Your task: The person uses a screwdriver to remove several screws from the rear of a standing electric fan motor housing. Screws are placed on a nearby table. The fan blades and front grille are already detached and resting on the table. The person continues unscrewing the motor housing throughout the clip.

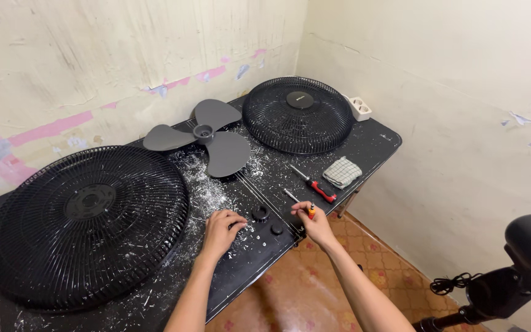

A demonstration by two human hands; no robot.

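Screwdriver (301,205) w/ orange handle sits lower centre, pinched in right hand (313,222), fingers curled shut round it. Left hand (221,229) rests flat on black table (376,144), fingers loosely bent, holding nothing, near two black knobs (260,213). Tabletop littered w/ white flakes. Big fan grille (87,221) at left, second grille (298,114) upper centre, grey fan blade (207,136) btwn them. Peeling cream walls, tiled floor lower right.

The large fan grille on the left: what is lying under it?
The large fan grille rests on the black table, with white flakes scattered beside its rim. Its dense ribs hide whatever lies beneath.
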